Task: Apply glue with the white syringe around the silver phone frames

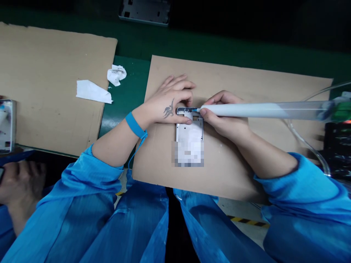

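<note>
My left hand (171,100) lies across the top of a silver metal phone mid-frame (189,132), its fingers pressing on the upper part. The lower part of the frame is hidden by a pixelated patch. My right hand (222,118) grips a white dispensing syringe (255,110), and its blue tip (194,109) touches the frame's top edge between my hands. The frame lies flat on a cardboard sheet (227,87). A blue wrist strap (134,125) circles my left wrist.
A clear tube (307,144) curves away from the syringe at right, near dark equipment (337,149). To the left lie a second cardboard sheet (52,84), white paper (93,92) and crumpled tissue (116,75) on a green bench mat (126,87). Other metal frames (144,12) lie at the edges.
</note>
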`<state>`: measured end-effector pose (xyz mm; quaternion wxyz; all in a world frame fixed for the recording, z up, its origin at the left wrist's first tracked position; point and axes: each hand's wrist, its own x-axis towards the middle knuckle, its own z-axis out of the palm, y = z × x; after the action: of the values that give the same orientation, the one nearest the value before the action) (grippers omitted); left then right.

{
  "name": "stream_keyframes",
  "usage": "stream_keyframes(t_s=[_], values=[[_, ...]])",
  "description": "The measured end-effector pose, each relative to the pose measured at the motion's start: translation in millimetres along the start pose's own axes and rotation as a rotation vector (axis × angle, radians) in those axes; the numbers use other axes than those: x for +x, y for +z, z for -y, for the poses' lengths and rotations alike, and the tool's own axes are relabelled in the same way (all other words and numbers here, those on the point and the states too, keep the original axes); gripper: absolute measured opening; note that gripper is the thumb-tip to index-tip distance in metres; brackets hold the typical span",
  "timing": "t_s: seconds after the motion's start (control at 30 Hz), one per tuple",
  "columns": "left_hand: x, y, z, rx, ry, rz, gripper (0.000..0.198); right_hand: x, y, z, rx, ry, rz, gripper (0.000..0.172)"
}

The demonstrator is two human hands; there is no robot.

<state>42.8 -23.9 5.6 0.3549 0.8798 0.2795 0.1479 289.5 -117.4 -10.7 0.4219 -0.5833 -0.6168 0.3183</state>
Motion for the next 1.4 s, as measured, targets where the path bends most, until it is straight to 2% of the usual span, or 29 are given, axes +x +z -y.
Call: stream_keyframes(t_s=[0.43,0.8,1.4], values=[[0.7,2.4,3.7,0.037,0.007,0.021,0.048,0.4,-1.0,2.1,-0.007,0.048,0.005,0.041],[-0.7,1.1,0.3,0.048,0.005,0.016,0.046,1.0,-1.2,3.7,-0.025,0.036,0.038,0.043],[1.2,1.8,4.1,0.035,0.012,0.024,0.047,1.0,-0.7,-1.2,-0.015,0.007,0.061,0.036]])
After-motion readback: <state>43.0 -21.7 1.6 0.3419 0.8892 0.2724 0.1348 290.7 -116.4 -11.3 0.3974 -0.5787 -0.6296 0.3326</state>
